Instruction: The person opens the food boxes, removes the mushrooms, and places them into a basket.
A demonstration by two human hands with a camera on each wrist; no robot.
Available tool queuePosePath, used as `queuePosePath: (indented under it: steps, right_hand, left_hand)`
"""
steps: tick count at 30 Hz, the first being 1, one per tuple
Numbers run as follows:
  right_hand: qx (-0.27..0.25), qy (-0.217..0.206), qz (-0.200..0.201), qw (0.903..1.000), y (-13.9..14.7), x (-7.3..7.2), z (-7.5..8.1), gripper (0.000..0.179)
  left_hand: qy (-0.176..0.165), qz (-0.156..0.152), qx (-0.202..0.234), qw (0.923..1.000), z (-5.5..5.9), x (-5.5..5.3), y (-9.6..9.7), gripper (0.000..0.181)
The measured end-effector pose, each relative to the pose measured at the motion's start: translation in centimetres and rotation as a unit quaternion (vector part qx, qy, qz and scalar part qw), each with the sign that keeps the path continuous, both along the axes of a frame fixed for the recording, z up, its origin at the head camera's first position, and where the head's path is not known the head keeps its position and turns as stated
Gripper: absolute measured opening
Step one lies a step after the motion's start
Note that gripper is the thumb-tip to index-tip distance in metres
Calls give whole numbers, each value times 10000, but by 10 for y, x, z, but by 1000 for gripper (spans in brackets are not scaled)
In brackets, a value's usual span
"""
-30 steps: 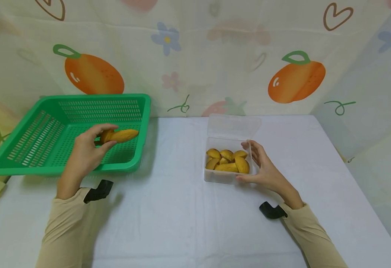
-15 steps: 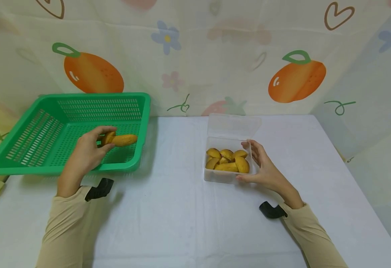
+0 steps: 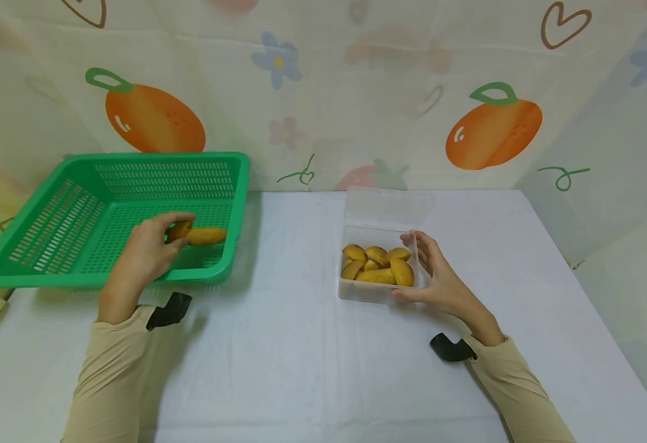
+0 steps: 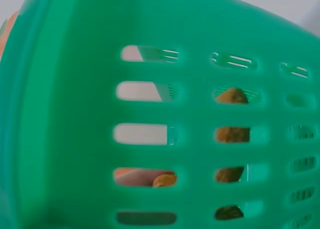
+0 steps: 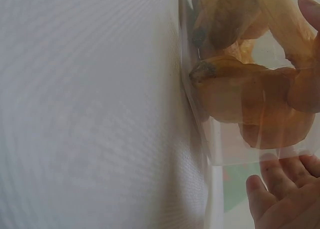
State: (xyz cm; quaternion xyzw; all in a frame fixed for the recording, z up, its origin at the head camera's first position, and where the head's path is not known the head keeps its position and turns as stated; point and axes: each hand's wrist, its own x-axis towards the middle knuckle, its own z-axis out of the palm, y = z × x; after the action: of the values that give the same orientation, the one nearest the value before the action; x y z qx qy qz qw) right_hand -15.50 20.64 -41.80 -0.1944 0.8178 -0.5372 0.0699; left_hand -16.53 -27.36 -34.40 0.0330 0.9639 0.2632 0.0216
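Observation:
My left hand reaches over the front rim of a green slotted basket and pinches a long yellow-brown pastry low inside it. In the left wrist view the basket wall fills the frame and bits of the pastry show through its slots. My right hand holds the right side of a clear plastic box with its lid open; several more pastries lie inside. The right wrist view shows those pastries through the box wall, with my fingertips below.
The basket and box stand on a white tablecloth. A cloth backdrop printed with oranges and flowers rises close behind the table. A black wrist strap sits on my left sleeve and another black wrist strap on my right sleeve.
My left hand has lowered the pastry a little deeper into the basket. My right hand and the box have stayed in place.

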Motion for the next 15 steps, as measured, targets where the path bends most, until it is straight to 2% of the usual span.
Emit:
queuePosePath:
  steps: [8,13,15]
  right_hand:
    - [-3,-27,-9,10000,0,0,-1,107]
    - [19,-33,-8,10000,0,0,-1,107]
    - [37,-15,-6,10000,0,0,-1,107]
  left_hand:
    - [-319,-85,5,9995,2,-1,0,41]
    - [-338,-94,73,9994,2,0,-1,41]
    - [-244,-119,96,9996,2,0,-1,42]
